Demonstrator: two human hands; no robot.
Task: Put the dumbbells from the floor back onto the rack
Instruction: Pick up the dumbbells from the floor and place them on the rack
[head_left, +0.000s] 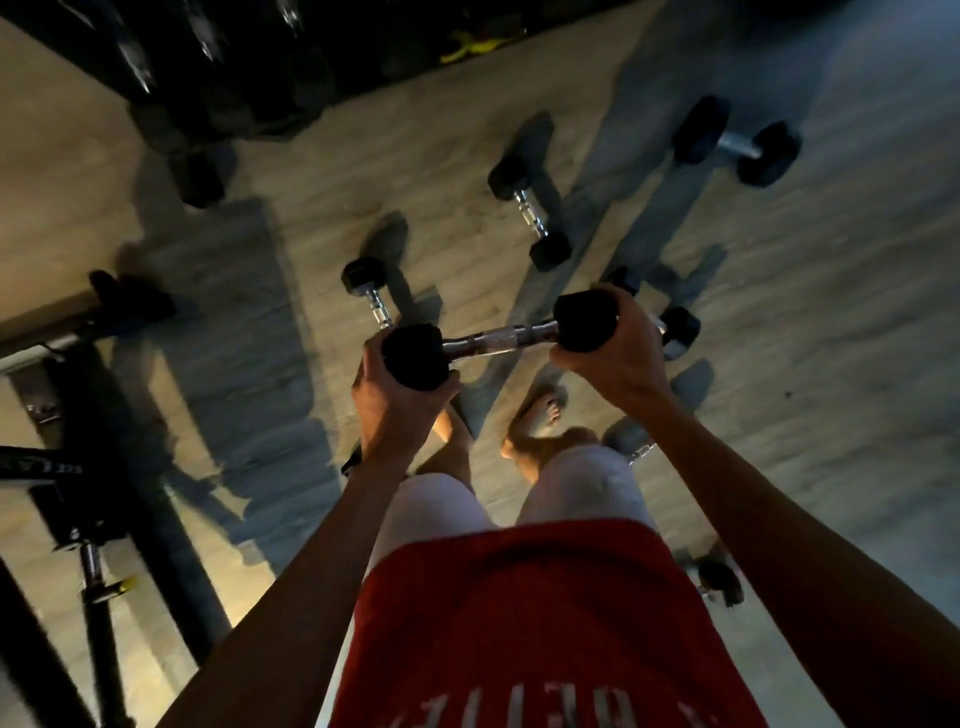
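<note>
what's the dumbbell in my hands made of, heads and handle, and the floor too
Dumbbell heads: matte black, no glare, probably rubber coating. Handle: bright glinting metal, likely chromed steel. Floor: pale with streaky grain, wood or wood-look vinyl, can't tell which.

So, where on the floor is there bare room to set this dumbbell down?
The widest bare floor lies at the far right, beyond the right hand. A second patch lies between the bench and the left hand. Ahead, past the held dumbbell, loose dumbbells crowd it.
</note>
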